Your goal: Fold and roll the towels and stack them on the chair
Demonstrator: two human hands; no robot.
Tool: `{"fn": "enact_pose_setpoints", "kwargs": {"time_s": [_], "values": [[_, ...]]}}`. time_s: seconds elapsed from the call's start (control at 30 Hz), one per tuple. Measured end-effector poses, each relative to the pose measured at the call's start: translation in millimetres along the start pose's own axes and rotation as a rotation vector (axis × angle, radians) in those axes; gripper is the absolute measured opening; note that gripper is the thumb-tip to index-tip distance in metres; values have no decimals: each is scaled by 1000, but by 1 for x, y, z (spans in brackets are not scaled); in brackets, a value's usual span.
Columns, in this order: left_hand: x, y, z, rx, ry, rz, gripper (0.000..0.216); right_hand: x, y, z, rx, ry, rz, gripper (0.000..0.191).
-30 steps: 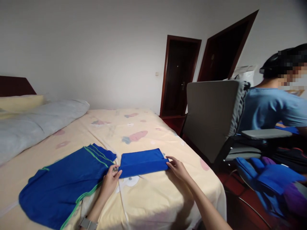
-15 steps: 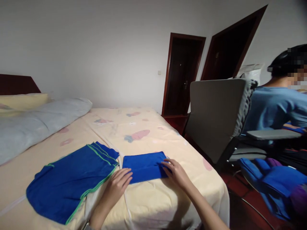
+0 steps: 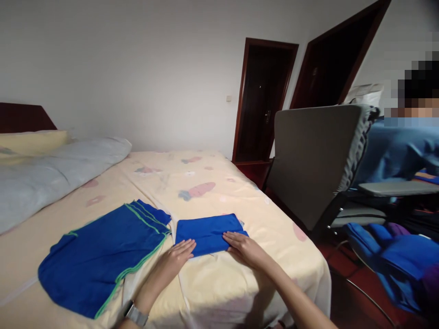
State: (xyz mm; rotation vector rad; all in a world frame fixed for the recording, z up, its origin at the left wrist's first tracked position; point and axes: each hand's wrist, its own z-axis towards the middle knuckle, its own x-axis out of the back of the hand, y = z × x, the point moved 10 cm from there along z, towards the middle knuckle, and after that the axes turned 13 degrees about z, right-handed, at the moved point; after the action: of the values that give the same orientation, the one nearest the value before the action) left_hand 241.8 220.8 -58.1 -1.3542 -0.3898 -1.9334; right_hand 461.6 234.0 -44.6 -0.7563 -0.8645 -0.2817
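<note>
At the near side of the bed, two forearms reach in, the left with a grey-strapped watch at the wrist. The left hand lies palm down, fingers straight and close together, tips over the near left corner of a folded blue cloth. The right hand is flattened likewise toward its right end. Neither grips anything; I can't see the palms. The cloth is a smooth oblong on the bed, a fold line running across it. Just left lies darker blue fabric, rounded at one end and edged in green; how many layers, I can't tell. To the right, blue and purple fabric is too jumbled to sort. A grey chair with a gathered cover partly hides a person in blue. Farther off are a puffy grey quilt and a dark door.
</note>
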Motion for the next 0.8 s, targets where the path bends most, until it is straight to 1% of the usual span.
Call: {"fn": "enact_pose_setpoints", "kwargs": {"time_s": [0.07,0.17,0.23,0.3,0.4,0.47,0.57,0.63,0.7,0.8], "values": [[4,-3,-5,20,-7,-17,47,16,16,-13,-64,32,16,41],[10,-4,-7,33,2,-36,44,32,36,-29,-160,43,30,39],[14,-4,-6,36,12,-44,43,37,38,-33,-179,22,9,38],[21,-3,0,43,37,-44,43,38,30,-29,-161,0,-37,38],[31,8,17,22,80,-37,47,28,3,-10,-90,-9,-70,46],[30,21,30,-14,77,-29,48,8,-17,8,-22,-36,-51,52],[16,32,43,-40,37,-8,46,-26,-36,30,58,-105,-13,52],[4,32,43,-51,19,2,43,-38,-36,34,81,-111,-1,50],[-5,27,37,-67,19,1,41,-36,-28,28,85,-89,-3,49],[-9,14,22,-76,21,-27,41,-12,-2,6,29,-26,-23,46]]}}
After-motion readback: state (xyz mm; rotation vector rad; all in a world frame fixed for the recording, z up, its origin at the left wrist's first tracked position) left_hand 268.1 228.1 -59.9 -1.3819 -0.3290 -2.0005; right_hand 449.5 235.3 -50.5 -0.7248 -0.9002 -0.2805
